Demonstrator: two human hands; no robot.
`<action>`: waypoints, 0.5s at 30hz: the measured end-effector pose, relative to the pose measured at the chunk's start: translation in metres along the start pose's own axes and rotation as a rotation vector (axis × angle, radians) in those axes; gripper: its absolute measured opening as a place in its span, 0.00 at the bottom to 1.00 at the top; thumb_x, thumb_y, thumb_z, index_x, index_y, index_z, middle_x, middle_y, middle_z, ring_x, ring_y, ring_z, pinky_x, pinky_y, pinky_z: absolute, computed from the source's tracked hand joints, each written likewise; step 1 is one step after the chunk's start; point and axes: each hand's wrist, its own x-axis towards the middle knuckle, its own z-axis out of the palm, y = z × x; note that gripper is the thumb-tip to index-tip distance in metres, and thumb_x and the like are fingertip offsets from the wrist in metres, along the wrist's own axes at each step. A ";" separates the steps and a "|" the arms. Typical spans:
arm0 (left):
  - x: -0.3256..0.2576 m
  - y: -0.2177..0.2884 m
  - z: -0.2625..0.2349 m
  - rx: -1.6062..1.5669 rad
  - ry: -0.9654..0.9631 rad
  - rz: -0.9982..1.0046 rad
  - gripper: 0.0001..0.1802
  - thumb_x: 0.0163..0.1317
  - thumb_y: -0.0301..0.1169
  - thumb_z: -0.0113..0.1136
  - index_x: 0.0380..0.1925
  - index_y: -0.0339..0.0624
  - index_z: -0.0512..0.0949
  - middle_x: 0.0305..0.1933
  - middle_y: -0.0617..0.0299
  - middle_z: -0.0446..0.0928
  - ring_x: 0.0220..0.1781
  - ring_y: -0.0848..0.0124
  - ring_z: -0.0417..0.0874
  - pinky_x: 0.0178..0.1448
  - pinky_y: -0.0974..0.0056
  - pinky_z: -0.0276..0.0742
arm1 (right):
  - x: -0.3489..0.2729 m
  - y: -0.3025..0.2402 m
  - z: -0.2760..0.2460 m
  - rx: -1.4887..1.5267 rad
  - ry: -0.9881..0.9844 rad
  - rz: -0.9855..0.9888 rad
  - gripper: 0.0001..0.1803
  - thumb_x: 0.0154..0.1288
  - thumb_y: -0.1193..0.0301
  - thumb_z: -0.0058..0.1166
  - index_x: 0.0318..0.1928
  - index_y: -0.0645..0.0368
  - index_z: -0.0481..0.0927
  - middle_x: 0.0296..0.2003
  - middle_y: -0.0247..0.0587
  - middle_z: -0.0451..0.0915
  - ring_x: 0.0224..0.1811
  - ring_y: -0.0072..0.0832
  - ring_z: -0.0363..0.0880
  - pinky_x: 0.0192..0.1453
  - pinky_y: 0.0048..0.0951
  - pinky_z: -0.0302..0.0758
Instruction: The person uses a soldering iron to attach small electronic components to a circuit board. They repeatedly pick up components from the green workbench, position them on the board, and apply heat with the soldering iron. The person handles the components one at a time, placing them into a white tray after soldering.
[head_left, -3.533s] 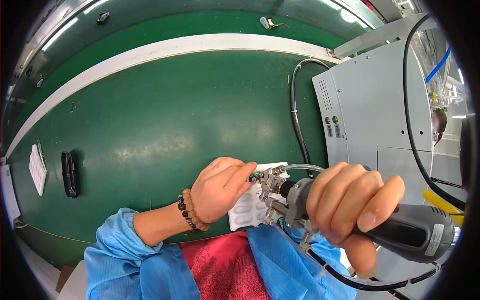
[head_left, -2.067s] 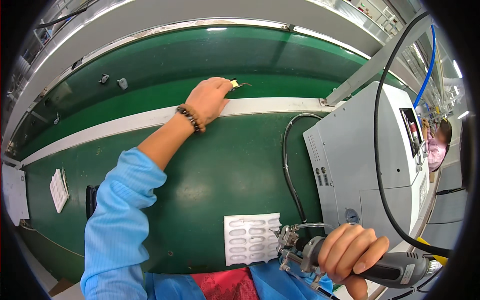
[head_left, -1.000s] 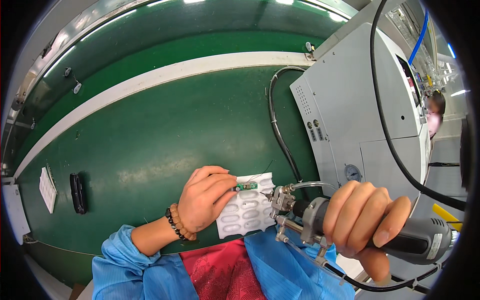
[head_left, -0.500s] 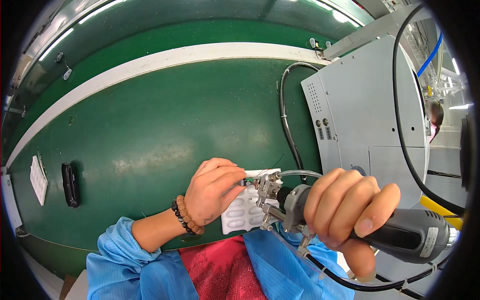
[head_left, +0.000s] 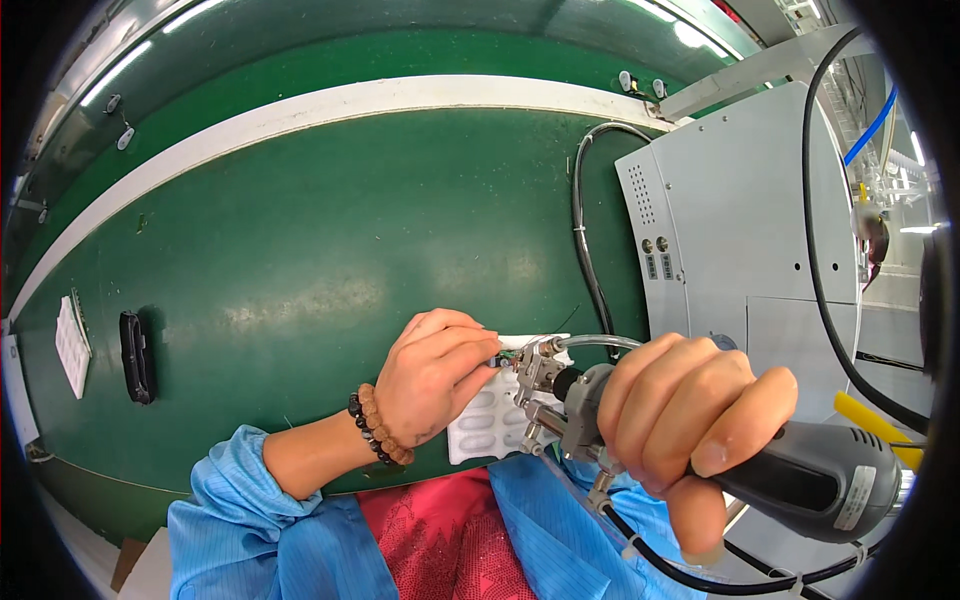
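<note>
The left hand (head_left: 435, 375) has its thumb and fingertips pinched together on the end of a small green circuit board (head_left: 507, 355), mostly hidden by fingers and tool. The right hand (head_left: 700, 430) is wrapped firmly around a grey and black handheld tool (head_left: 820, 480). The tool's silvery metal head (head_left: 543, 368) points left and meets the board in this view; whether its tip touches cannot be told. The board is over the upper part of a white moulded tray (head_left: 472, 430) with oval hollows, lying at the near edge of the workbench. Beaded bracelets (head_left: 378, 428), one dark and one brown, circle the left wrist, below a rolled blue sleeve (head_left: 235, 470).

The workbench (head_left: 350, 220) is a broad green surface, scuffed and shiny in its middle, its edges bowed by the lens. Well off to the left lie a slim black case (head_left: 137, 355) and, beyond it, a second white tray (head_left: 73, 345). A white raised strip (head_left: 400, 97) curves across the back; behind it, on a darker green band, sit small grey-and-white parts (head_left: 625, 80).

On the right stands a pale grey boxy machine (head_left: 740, 200) with vent holes, a black cable (head_left: 582, 220) arching beside it. Farther right, a blue hose (head_left: 872, 128) crosses a cluttered, brightly lit room.
</note>
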 end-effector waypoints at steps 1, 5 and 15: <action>-0.001 0.000 0.000 0.003 0.004 -0.001 0.18 0.46 0.22 0.75 0.40 0.38 0.85 0.45 0.57 0.85 0.51 0.58 0.84 0.55 0.56 0.79 | 0.001 0.000 0.001 0.000 0.003 0.006 0.24 0.62 0.59 0.72 0.42 0.54 0.67 0.23 0.30 0.76 0.17 0.20 0.75 0.20 0.22 0.72; 0.000 0.001 0.000 0.000 0.010 0.003 0.17 0.46 0.22 0.75 0.39 0.37 0.85 0.44 0.57 0.85 0.50 0.58 0.84 0.54 0.56 0.79 | 0.003 -0.001 0.008 -0.014 0.034 0.042 0.23 0.63 0.62 0.71 0.42 0.54 0.66 0.22 0.30 0.76 0.17 0.21 0.75 0.20 0.23 0.72; -0.004 -0.001 0.001 0.016 0.023 0.023 0.18 0.47 0.23 0.75 0.41 0.37 0.84 0.44 0.57 0.85 0.49 0.58 0.84 0.55 0.56 0.79 | -0.017 -0.026 -0.005 0.024 0.143 -0.143 0.23 0.63 0.60 0.71 0.43 0.56 0.69 0.20 0.30 0.76 0.16 0.18 0.75 0.19 0.20 0.74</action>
